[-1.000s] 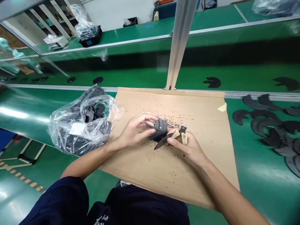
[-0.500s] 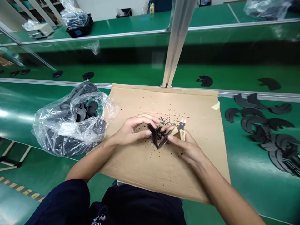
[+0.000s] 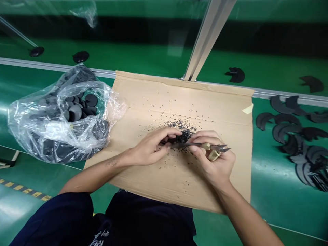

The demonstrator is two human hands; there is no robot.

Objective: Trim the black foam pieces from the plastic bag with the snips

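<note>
My left hand (image 3: 151,147) is closed on the left end of a thin black plastic part (image 3: 179,145), seen nearly edge-on. My right hand (image 3: 217,164) pinches the same part's right end between thumb and fingers. Tucked in that hand is a pair of side cutters (image 3: 214,154) with cream-coloured handles, its metal jaws pointing right, away from the part. Beneath and behind the part lies a heap of small black bits (image 3: 186,131), scattered over a cardboard sheet (image 3: 225,112). My fingers hide much of the part's outline.
On the left, a clear plastic bag (image 3: 64,140) holds several round black discs (image 3: 75,112). Curved black pieces (image 3: 285,131) lie in overlapping rows on the green bench (image 3: 269,181) at right. A metal post (image 3: 207,41) rises behind the cardboard, and a few black pieces lie beyond the rail.
The black part, earlier a V shape between my hands, now appears as a nearly level strip. The cutters' jaws swung from pointing up to pointing right. My view has tilted downward.
</note>
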